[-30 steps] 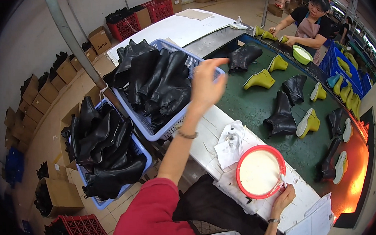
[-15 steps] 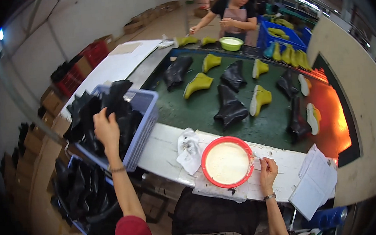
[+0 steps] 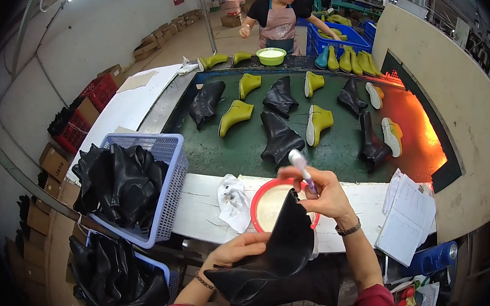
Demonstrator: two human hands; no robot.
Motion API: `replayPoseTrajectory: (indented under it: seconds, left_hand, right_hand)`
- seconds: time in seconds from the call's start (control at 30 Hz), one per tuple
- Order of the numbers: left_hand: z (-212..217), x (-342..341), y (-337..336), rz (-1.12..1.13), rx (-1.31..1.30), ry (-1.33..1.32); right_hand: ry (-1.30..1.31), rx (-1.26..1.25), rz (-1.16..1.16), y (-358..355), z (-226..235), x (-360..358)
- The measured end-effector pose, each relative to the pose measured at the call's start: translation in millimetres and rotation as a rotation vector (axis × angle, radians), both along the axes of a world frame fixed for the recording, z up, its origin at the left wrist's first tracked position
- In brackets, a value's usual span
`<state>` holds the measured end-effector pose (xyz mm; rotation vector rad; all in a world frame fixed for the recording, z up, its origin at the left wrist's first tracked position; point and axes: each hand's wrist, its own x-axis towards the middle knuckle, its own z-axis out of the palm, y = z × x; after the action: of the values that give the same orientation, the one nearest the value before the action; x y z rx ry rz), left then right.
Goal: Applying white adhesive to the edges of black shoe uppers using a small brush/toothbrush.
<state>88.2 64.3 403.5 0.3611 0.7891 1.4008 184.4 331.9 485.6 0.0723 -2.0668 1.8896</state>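
Note:
In front of me a black boot upper hangs tilted between my hands. My left hand is closed on its lower left part, the fingers partly hidden behind it. My right hand grips a small brush with a white head and a purple handle, and its fingertips also touch the upper's top edge. Just behind the upper stands a red bowl of cream-coloured liquid, partly covered. To its left lies a crumpled white cloth.
A blue basket heaped with black uppers stands at left, another below it. Black uppers and yellow-green boot bottoms lie on the green conveyor. An open notebook lies at right. A co-worker stands across.
My left hand has come from the basket to the middle, now with a black upper. My right hand has lifted the brush from beside the bowl to the upper. The co-worker now reaches toward the blue crate.

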Motion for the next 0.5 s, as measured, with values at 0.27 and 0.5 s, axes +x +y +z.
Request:
replayPoseTrajectory:
  seconds: [0.27, 0.5]
  left_hand:
    - [-5.2, -6.7, -24.6, -0.044, 0.221, 0.219]
    - [9.3, 22.7, -1.2, 0.011, 0.178, 0.788]
  right_hand:
    - [-0.148, 0.081, -0.194, -24.2, -11.3, 7.6]
    - [-0.137, 0.028, -0.426, -48.3, -61.9, -11.6]
